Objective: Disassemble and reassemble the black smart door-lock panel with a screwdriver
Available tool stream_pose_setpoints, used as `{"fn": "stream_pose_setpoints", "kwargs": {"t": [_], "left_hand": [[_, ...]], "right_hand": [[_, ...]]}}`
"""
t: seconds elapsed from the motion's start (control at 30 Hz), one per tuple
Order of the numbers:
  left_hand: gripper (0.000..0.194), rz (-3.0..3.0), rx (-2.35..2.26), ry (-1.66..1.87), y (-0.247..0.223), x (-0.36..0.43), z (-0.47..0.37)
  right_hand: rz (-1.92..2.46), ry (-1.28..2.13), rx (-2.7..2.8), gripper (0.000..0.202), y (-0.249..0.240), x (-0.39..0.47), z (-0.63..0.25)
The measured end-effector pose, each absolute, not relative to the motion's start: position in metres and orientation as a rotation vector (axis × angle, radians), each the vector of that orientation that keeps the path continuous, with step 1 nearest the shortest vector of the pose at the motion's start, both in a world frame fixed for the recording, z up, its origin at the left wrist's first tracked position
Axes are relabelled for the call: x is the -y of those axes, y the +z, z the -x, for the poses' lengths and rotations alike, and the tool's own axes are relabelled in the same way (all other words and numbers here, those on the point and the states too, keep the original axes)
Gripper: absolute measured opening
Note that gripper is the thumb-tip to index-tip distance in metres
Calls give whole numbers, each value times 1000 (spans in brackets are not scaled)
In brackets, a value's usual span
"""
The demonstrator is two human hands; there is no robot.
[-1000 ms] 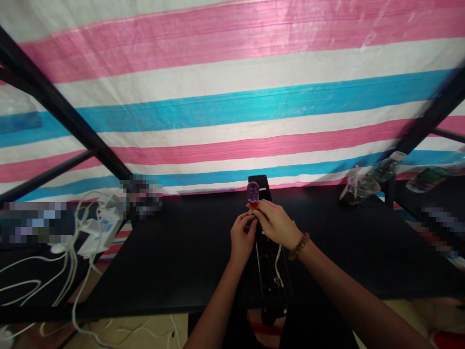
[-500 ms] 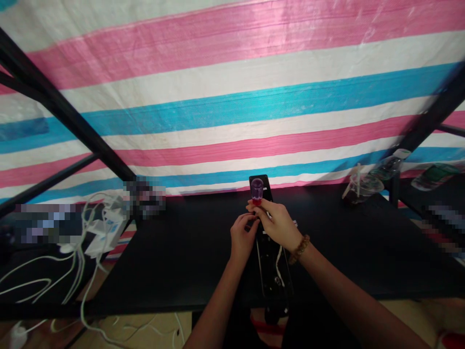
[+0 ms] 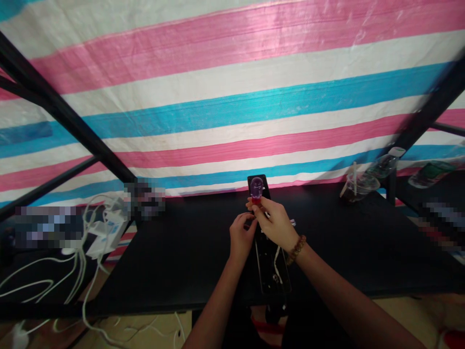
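Note:
My right hand, wearing a beaded bracelet, is closed around the red collar of a screwdriver with a clear purple handle. The handle points up and away from me; fingers hide the shaft and tip. Just left of it, my left hand pinches its thumb and fingertips together at the long black panel, below the screwdriver. Whatever lies between those fingertips is too small to make out. The panel lies lengthwise away from me, with a white cable along its near half.
Beneath the panel is a black table. At its right back stand a clear plastic cup with sticks and a clear bottle. White cables and a white box lie at the left. A striped tarp hangs behind.
Both hands keep nearly the same place at the panel. The screwdriver's handle has shifted and tilted slightly, and the whole view has moved a little.

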State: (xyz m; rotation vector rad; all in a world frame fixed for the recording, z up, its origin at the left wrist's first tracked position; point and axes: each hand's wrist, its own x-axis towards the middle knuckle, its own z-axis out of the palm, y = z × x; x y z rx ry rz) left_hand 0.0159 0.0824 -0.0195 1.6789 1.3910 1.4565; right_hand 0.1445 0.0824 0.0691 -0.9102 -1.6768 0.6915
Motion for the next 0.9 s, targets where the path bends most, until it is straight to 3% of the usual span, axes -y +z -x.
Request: {"fn": "stream_pose_setpoints", "kwargs": {"t": [0.17, 0.43, 0.67, 0.9], "left_hand": [[9, -1686, -1411, 1465, -22, -83, -17], [8, -1721, -1416, 1469, -23, -84, -16], [6, -1723, -1440, 1450, -23, -83, -17], [7, -1765, -1441, 1455, -20, -83, -15]], "right_hand": [[982, 696, 1489, 11, 62, -85, -140], [906, 828, 1644, 26, 69, -84, -142], [967, 796, 1444, 10, 62, -85, -135], [917, 820, 1651, 25, 67, -81, -139]]}}
